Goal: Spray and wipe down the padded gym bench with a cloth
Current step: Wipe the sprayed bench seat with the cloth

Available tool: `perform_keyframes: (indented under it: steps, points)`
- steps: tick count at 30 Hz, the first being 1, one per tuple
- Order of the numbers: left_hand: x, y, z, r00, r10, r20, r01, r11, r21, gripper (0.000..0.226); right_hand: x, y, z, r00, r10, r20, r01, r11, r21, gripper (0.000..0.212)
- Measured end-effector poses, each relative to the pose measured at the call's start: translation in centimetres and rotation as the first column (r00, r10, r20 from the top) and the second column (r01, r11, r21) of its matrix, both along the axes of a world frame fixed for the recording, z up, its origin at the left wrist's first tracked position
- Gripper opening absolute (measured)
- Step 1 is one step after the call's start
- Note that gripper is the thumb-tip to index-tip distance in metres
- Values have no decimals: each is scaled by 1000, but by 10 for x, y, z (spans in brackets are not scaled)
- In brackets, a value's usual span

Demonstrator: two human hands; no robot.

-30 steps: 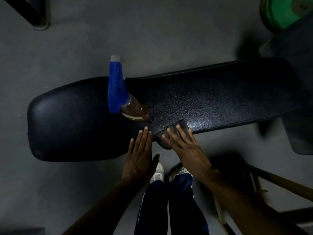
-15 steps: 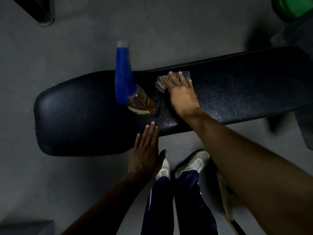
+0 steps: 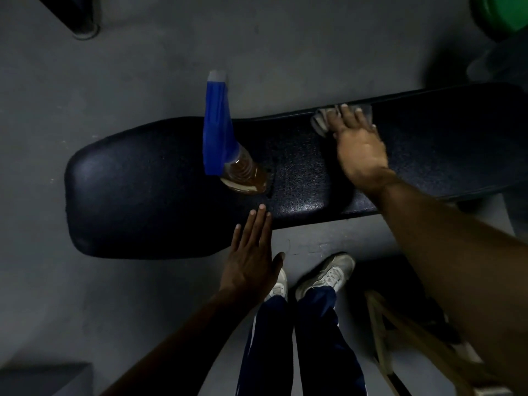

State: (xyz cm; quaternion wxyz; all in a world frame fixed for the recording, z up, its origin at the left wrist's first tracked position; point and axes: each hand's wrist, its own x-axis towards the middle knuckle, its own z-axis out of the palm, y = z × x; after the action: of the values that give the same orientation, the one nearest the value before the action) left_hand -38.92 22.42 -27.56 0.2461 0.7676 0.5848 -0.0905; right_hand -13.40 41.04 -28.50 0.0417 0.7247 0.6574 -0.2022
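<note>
A black padded gym bench (image 3: 148, 192) runs across the view from left to right. A spray bottle (image 3: 225, 144) with a blue head and amber liquid stands upright near the bench's middle. My right hand (image 3: 358, 144) lies flat on a grey cloth (image 3: 323, 121) and presses it against the far edge of the pad, right of the bottle. My left hand (image 3: 251, 252) rests with straight fingers on the bench's near edge, just below the bottle, holding nothing.
The floor around the bench is grey concrete (image 3: 143, 67). A dark post base (image 3: 83, 27) stands at the top left. A green round object (image 3: 505, 10) sits at the top right. A wooden frame (image 3: 400, 332) stands by my legs and white shoes (image 3: 325, 272).
My right hand has swept the cloth from the bench's near edge to its far edge, then slid it right along that edge. My left hand has stayed on the near edge.
</note>
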Motion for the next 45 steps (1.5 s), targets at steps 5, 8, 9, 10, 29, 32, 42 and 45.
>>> perform_keyframes:
  steps: [5,8,9,10,29,32,42,45]
  points:
    - [7,0,2,999,38,14,-38,999,-17,85,4,-58,-9,999,-39,-29,39,999,22,69]
    - [10,0,4,999,47,9,-47,998,-33,85,-15,-105,-5,998,28,-56,-27,1000,14,80]
    - [11,1,4,999,45,5,-44,998,-34,86,-22,-119,1,996,58,-66,-58,998,-1,83]
    - [11,1,5,999,39,3,-39,999,-34,86,-28,-132,5,994,82,-75,-84,996,-21,83]
    - [64,-30,23,996,-50,79,51,999,-14,84,-3,-253,53,767,-359,-533,382,921,-71,49]
    - [83,-41,24,993,-79,85,80,997,-14,84,12,-270,59,715,-407,-568,441,893,-85,45]
    - [124,-41,40,984,-164,67,161,986,40,87,49,-253,71,735,-363,-572,456,890,21,36]
    - [132,-23,41,983,-172,72,167,984,67,86,66,-221,81,760,-357,-544,476,875,90,34]
